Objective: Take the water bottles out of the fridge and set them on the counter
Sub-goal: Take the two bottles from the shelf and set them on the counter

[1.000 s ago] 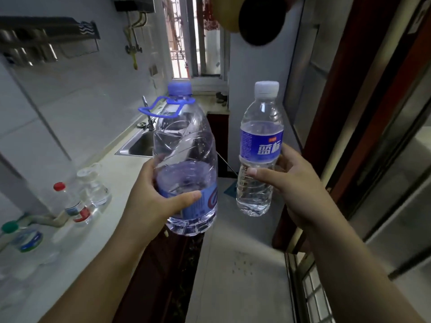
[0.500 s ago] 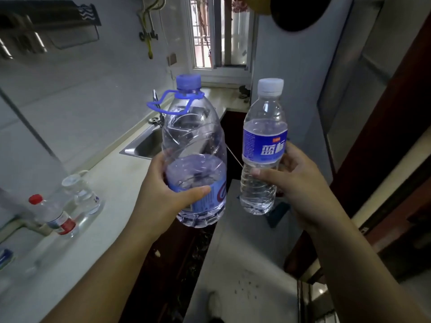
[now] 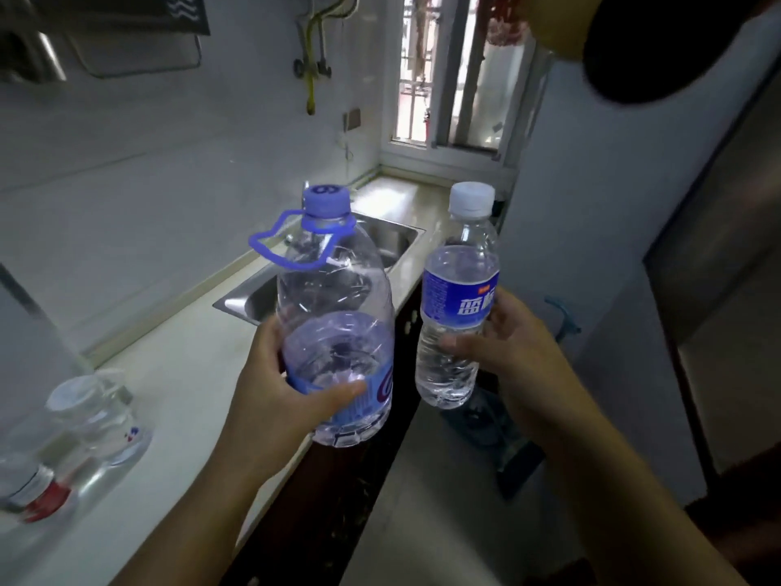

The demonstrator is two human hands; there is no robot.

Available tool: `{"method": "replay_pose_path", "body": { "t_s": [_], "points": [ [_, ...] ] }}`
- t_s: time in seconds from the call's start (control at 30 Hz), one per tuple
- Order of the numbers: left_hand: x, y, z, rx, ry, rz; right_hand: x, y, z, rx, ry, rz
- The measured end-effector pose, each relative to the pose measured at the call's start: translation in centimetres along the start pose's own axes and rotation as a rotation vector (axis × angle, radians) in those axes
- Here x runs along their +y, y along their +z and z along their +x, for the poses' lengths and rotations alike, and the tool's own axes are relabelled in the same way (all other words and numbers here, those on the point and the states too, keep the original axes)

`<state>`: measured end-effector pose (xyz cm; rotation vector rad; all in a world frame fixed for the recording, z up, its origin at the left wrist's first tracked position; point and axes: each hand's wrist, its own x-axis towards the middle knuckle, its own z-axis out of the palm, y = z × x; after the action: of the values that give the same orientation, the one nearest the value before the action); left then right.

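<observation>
My left hand (image 3: 281, 399) grips a large clear bottle (image 3: 334, 315) with a blue cap and blue carry handle, about half full, held upright above the counter's front edge. My right hand (image 3: 507, 344) holds a slim water bottle (image 3: 458, 298) with a white cap and blue label, upright over the floor to the right of the counter (image 3: 181, 374). Two more bottles stand on the counter at the left: a clear one with a white cap (image 3: 91, 412) and a red-labelled one (image 3: 34, 488) at the frame's edge.
A steel sink (image 3: 380, 243) is set into the counter behind the large bottle. Dark cabinets (image 3: 338, 492) run below the counter, with pale floor (image 3: 443, 513) to their right. A window (image 3: 443, 69) lies at the far end. A grey panel (image 3: 727, 255) fills the right side.
The view has swung left toward the counter. Both bottles, still held, have shifted over toward the counter edge, and the sink now sits directly behind the large bottle.
</observation>
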<state>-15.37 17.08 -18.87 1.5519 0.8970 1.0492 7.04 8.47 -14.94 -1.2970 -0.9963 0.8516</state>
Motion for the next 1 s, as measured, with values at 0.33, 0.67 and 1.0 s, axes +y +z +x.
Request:
{"method": "replay_pose_path", "body": {
  "t_s": [0.33, 0.67, 1.0],
  "points": [
    [-3.7, -4.2, 6.3, 0.234, -0.091, 0.055, 4.1, 6.7, 13.7, -0.245, 0.020, 0.015],
    [-7.3, -6.2, 11.6, 0.577, -0.215, 0.236, 8.7, 13.0, 26.1, -0.598, 0.137, -0.003],
    [-9.8, -4.2, 18.5, 0.859, -0.366, 0.407, 12.7, 17.7, 37.9, -0.956, 0.197, -0.039]
  ]
}}
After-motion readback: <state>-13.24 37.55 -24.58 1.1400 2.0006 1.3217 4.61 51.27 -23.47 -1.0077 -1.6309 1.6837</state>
